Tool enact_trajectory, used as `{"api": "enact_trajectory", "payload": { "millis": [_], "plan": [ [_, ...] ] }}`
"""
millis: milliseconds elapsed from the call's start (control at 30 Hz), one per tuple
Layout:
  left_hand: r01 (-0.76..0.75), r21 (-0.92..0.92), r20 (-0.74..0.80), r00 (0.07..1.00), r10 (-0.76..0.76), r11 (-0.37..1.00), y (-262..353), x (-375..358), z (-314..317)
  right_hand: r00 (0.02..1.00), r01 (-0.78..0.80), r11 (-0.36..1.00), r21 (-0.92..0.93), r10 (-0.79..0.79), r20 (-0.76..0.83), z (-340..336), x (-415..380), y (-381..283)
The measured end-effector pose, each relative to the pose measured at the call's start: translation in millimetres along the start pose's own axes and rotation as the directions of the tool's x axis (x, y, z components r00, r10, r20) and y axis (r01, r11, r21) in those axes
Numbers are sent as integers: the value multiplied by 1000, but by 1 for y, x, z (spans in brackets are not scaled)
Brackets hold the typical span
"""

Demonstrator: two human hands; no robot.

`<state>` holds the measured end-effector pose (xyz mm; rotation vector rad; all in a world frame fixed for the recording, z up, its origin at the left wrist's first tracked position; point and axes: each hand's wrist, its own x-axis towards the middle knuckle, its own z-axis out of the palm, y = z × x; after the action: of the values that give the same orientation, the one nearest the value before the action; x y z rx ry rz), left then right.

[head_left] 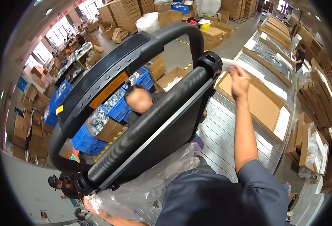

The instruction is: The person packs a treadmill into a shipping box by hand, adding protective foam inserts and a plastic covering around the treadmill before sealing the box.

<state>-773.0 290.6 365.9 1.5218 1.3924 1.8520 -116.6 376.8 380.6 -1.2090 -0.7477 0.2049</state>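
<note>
A black folding treadmill [147,124] stands tilted up in front of me, its textured roller end facing me. Its curved handrail frame with the console [109,75] and an orange label rises on the far side. A clear plastic bag [151,180] hangs along its near side. At the lower left corner, my left hand [92,205] is closed on the bag's film. Beside the upper right corner, my right hand [240,81] is closed on a whitish strip of film pulled out from the treadmill. The treadmill's lower end is hidden.
A co-worker [137,98] is behind the treadmill, another person in a cap [58,182] at the left. An open cardboard box [256,101] with white foam lies on the metal roller conveyor [220,126] to the right. Blue bins [87,139] with bagged parts stand beyond the treadmill.
</note>
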Motion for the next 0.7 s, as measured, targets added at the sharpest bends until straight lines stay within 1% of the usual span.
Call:
{"api": "enact_trajectory", "payload": {
  "millis": [33,67,100,133,167,233,267,300,367,400,433,467,500,533,567,600,633,667,700],
  "plan": [
    [3,12,-16,1000,-3,1000,4,0,5,993,-20,999,-44,25,119,8,1,2],
    [3,20,-29,1000,-2,1000,6,-1,9,980,-55,991,122,30,197,9,3,5],
    [5,24,-41,999,-4,1000,9,-1,13,961,-102,954,281,22,276,11,1,5],
    [7,33,-49,999,-5,999,13,-1,18,935,-161,890,427,-1,354,19,-2,-2],
    [8,37,-53,999,-6,999,17,-3,24,930,-146,884,445,-31,366,20,-9,-13],
    [20,44,-61,998,-17,999,26,-6,38,937,-162,871,463,-11,349,18,-8,-6],
    [25,44,-61,998,-22,999,31,-6,47,927,-90,900,426,-82,367,17,-6,-6],
    [30,45,-53,998,-28,999,36,-9,56,957,-126,949,291,39,286,4,3,23],
    [42,49,-47,998,-40,998,46,-15,74,964,-157,943,294,81,254,-7,10,46],
    [42,55,-60,997,-38,998,48,-20,80,908,-298,925,236,199,369,-24,28,69],
    [71,28,-62,996,-69,997,49,-25,85,917,-284,922,262,182,355,-29,34,79],
    [250,-23,-75,965,-251,968,55,-25,96,925,-269,919,288,164,341,-34,41,89],
    [114,203,-59,993,-104,973,37,-31,93,933,-254,915,313,147,327,-39,50,100],
    [52,176,17,998,-56,983,38,-32,98,952,-160,939,304,65,300,-49,63,121],
    [-88,169,-43,994,96,982,33,-37,108,981,31,993,112,-52,186,-35,42,88],
    [-112,173,17,994,111,979,39,-39,105,983,178,972,-155,-170,64,-18,19,53],
    [-226,379,18,971,237,897,46,-41,95,958,234,882,-410,-281,-58,0,-3,19],
    [-207,348,-65,968,244,914,53,-47,87,928,334,912,-237,-362,-89,5,-19,4],
    [-196,308,-141,958,248,931,58,-53,73,890,436,898,-64,-440,-119,17,-42,-21]
  ]
}}
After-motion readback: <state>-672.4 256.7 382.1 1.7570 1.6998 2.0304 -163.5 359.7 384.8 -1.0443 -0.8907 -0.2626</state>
